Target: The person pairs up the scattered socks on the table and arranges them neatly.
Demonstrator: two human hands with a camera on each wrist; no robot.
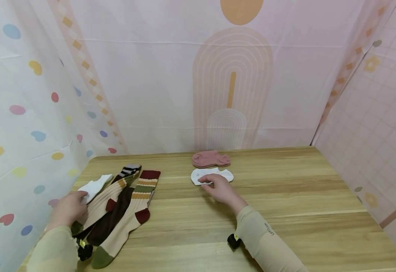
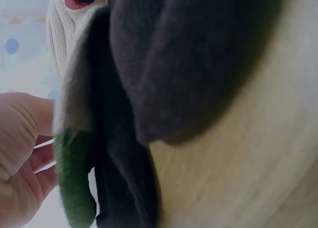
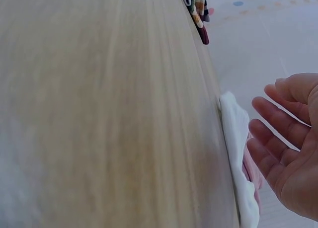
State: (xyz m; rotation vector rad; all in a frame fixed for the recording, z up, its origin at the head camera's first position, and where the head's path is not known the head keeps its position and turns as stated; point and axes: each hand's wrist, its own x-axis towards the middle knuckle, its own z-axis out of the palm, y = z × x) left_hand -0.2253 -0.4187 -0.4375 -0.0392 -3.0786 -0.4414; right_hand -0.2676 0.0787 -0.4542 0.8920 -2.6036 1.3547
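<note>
On the left side of the table, my left hand (image 1: 67, 209) is at the near end of a white ankle sock (image 1: 96, 187), its thumb against the fabric. In the left wrist view a green-toed sock (image 2: 74, 176) hides the fingertips, so a pinch cannot be made out. My right hand (image 1: 220, 189) hovers over another white ankle sock (image 1: 197, 176) lying flat near the back. Its fingers (image 3: 278, 128) are loosely bent and apart from the sock in the right wrist view. A pink ankle sock pair (image 1: 209, 159) lies just behind that white one.
Beside my left hand lie long socks: a cream striped one (image 1: 133, 215) with green toe and maroon heel, a similar cream one (image 1: 99, 206), a dark brown one (image 1: 113, 219) and a black-and-grey striped cuff (image 1: 130, 170). Patterned cloth (image 1: 150, 94) hangs behind the wooden table (image 1: 286, 189).
</note>
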